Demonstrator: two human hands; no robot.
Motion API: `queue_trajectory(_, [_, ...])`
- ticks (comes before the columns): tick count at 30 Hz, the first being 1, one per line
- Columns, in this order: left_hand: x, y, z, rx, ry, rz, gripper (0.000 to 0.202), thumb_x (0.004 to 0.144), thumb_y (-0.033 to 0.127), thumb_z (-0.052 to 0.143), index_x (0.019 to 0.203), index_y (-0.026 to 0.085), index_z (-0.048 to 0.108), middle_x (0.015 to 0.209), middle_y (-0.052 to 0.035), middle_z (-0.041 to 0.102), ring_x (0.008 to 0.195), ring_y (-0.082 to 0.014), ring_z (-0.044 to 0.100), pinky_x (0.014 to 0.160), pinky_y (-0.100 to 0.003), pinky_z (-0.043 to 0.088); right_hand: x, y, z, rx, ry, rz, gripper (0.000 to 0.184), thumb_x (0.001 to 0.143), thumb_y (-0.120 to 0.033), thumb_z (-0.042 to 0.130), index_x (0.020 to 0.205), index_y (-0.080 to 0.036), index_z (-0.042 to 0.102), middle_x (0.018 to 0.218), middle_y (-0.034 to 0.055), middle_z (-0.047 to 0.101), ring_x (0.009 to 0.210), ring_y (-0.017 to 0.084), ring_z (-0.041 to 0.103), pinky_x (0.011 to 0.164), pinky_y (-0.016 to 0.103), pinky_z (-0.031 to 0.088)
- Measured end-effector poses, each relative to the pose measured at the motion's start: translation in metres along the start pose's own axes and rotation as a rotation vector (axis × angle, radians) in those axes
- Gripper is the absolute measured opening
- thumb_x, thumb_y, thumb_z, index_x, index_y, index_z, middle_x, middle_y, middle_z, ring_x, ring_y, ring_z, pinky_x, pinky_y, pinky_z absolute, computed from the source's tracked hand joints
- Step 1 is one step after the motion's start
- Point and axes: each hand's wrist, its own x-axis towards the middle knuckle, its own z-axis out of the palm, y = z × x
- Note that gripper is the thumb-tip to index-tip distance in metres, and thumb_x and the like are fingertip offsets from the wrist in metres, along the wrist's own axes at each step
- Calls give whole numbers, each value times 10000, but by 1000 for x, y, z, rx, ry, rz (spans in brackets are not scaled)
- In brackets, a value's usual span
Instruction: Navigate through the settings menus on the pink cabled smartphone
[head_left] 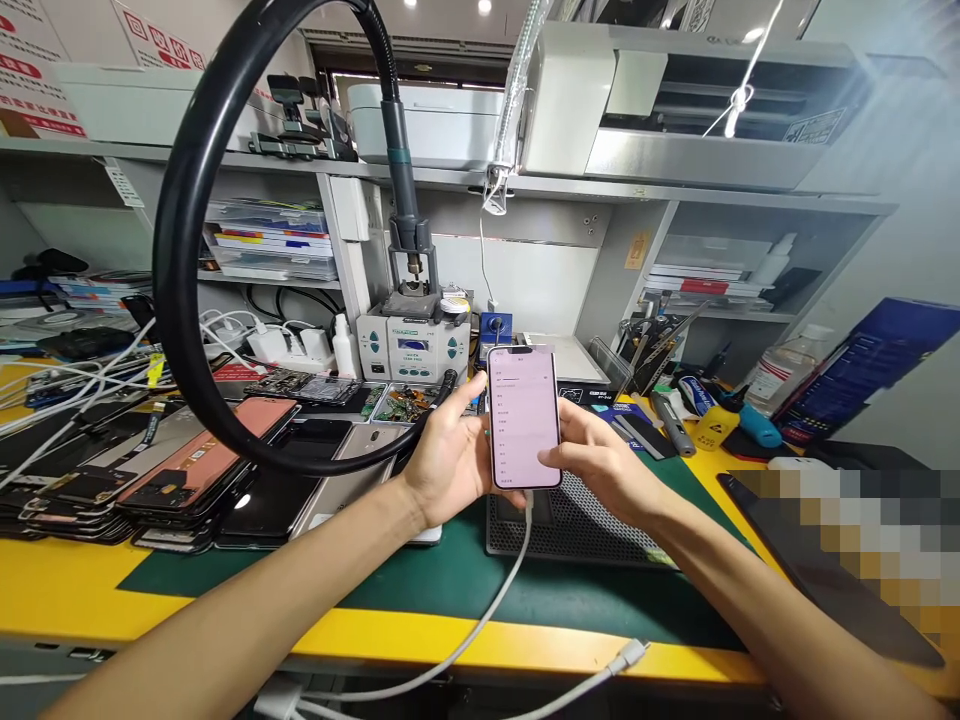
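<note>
A smartphone (521, 415) is held upright above the bench, its lit pale screen showing a list whose text is too small to read. My left hand (454, 445) grips it from the left, with the thumb along its edge and fingers partly hidden behind it. On the other side, my right hand (600, 455) is curled at the phone's right edge, a digit touching the lower right of the screen. A white charging cable (517, 560) runs from the phone's bottom end down past the bench's front edge. Beneath the phone lies a black perforated mat (592, 520).
A thick black hose (172, 250) loops up from the hot-air station (414, 345). Stacked phone parts (202, 450) cover the left side. Tools, a yellow bottle (718, 420) and a dark pad (795, 560) lie right. A loose cable plug (628, 655) hangs at the front edge.
</note>
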Motion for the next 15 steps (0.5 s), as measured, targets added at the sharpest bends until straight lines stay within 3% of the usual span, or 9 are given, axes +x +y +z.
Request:
queue_trajectory(8, [2, -2, -3, 20, -27, 16, 744, 1032, 625, 286, 1270, 41, 682, 1079, -234, 722, 817, -295, 695, 579, -386, 594, -2, -3, 3, -20, -21, -12, 442, 717, -161, 721, 1144, -208, 620, 1057, 24, 746, 900, 208, 699, 830, 356, 548])
queue_trajectory(15, [1, -2, 0, 23, -39, 19, 753, 1035, 614, 267, 1339, 44, 655, 1089, -237, 717, 894, -351, 700, 558, -406, 584, -1, 1, 4, 106, 71, 23, 276, 867, -348, 710, 1102, -206, 687, 1042, 31, 746, 901, 195, 691, 790, 327, 559])
